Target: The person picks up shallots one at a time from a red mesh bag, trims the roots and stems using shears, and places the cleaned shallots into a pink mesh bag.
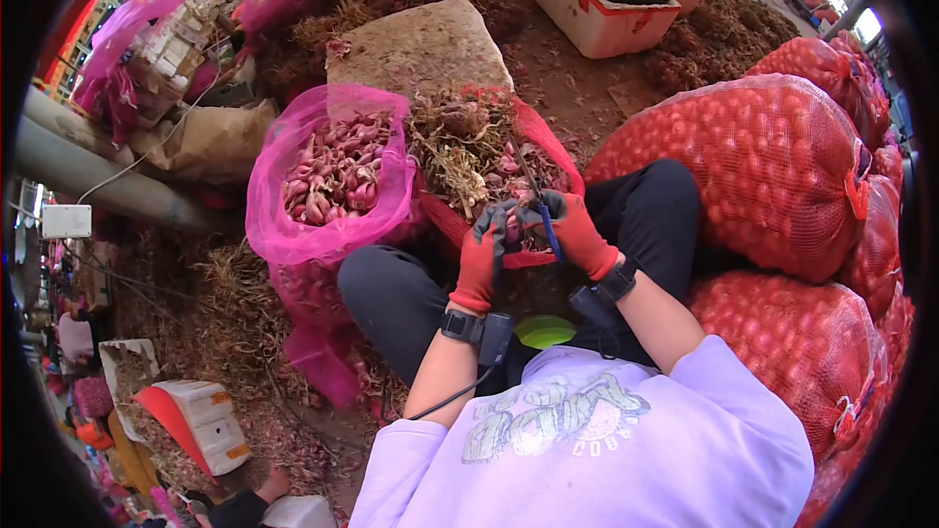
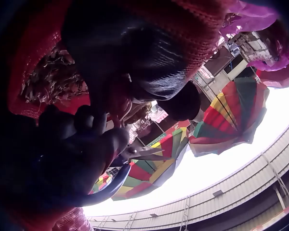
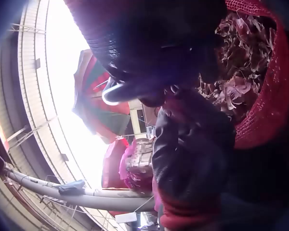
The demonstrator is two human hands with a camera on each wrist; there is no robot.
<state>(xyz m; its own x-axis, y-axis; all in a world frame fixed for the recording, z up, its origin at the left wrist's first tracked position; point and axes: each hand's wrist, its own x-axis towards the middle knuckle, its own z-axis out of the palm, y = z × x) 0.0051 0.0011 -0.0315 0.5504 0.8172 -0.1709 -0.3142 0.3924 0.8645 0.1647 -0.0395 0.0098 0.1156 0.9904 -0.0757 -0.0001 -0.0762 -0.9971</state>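
Both hands wear red gloves with dark coated fingers and meet over a red mesh bag (image 1: 533, 127) of dried stalks and papery skins. My right hand (image 1: 584, 233) grips blue-handled scissors (image 1: 550, 231), their blades pointing away from me. Close beside it, my left hand (image 1: 480, 252) pinches a shallot (image 2: 119, 103), mostly covered by the fingers. In the left wrist view, the short blades show just below the shallot. To the left stands a pink mesh bag (image 1: 260, 210) with loose shallots (image 1: 337, 171) inside.
Large red mesh sacks (image 1: 743, 166) of bulbs are stacked on the right. A stained foam slab (image 1: 421, 44) lies ahead, with a white foam box (image 1: 597, 15) beyond it. Dry stalks (image 1: 240, 303) litter the ground at left, near a thick pipe (image 1: 117, 171).
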